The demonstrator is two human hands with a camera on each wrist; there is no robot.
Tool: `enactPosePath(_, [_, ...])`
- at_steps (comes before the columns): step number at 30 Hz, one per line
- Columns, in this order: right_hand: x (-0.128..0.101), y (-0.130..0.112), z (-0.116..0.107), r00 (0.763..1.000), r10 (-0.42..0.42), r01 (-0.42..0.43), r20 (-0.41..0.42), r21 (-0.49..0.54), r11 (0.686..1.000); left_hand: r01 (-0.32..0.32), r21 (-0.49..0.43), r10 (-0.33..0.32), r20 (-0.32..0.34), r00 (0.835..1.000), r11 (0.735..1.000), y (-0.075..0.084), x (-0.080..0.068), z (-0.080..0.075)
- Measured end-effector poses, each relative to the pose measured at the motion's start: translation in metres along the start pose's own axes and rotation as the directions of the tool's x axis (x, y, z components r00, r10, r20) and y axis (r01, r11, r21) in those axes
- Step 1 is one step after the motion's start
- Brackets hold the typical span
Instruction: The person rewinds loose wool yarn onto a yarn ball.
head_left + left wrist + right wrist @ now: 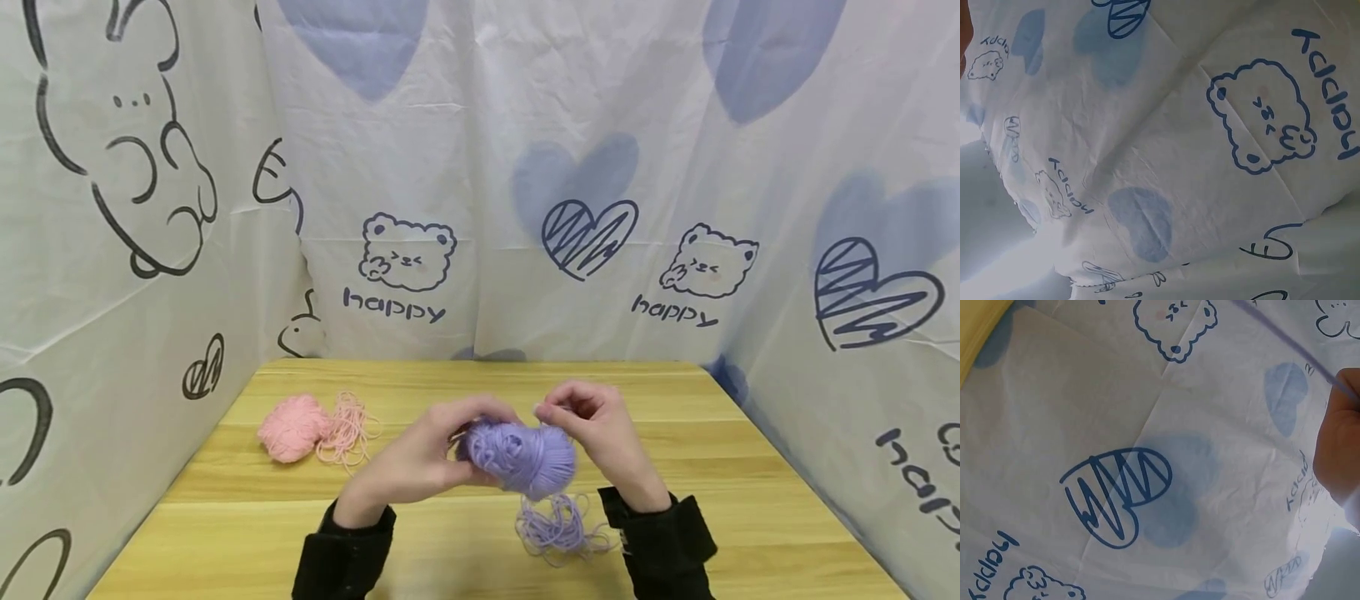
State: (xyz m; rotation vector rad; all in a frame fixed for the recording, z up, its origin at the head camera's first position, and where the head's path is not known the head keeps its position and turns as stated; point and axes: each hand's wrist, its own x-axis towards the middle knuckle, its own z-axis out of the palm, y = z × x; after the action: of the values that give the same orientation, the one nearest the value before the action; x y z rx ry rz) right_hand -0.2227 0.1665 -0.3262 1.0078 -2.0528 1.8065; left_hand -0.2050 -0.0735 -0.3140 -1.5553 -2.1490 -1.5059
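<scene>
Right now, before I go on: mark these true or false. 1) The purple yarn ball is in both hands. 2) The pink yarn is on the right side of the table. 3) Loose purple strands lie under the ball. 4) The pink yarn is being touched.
1) True: the left hand grips the purple yarn ball and the right hand pinches at its top.
2) False: the pink yarn lies on the left of the table.
3) True: loose purple strands lie on the table below the ball.
4) False: neither hand touches it.
</scene>
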Motion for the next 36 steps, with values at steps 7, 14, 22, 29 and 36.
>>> enactPosePath(7, [0.005,0.006,0.01,1.0,0.022,-0.021,-0.008,0.101,0.995,-0.016,-0.184,0.005,-0.057,0.998,0.983,0.007,0.0,-0.003])
enactPosePath(14, [0.005,0.012,0.015,1.0,0.007,-0.01,0.027,0.113,0.994,0.004,-0.309,-0.086,-0.251,0.964,0.951,0.012,0.002,-0.004])
enactPosePath(22, [0.005,0.014,0.019,0.997,0.066,-0.067,0.046,0.008,0.998,0.133,-0.358,-0.307,-0.49,0.816,0.924,0.013,0.004,-0.007])
enactPosePath(29, [0.005,0.016,0.022,0.995,0.084,-0.084,0.053,-0.01,0.996,0.138,-0.366,-0.337,-0.561,0.757,0.92,0.011,0.005,-0.007])
enactPosePath(36, [0.006,0.016,0.023,0.996,0.079,-0.078,0.051,-0.018,0.997,0.12,-0.369,-0.33,-0.58,0.745,0.921,0.01,0.003,-0.008])
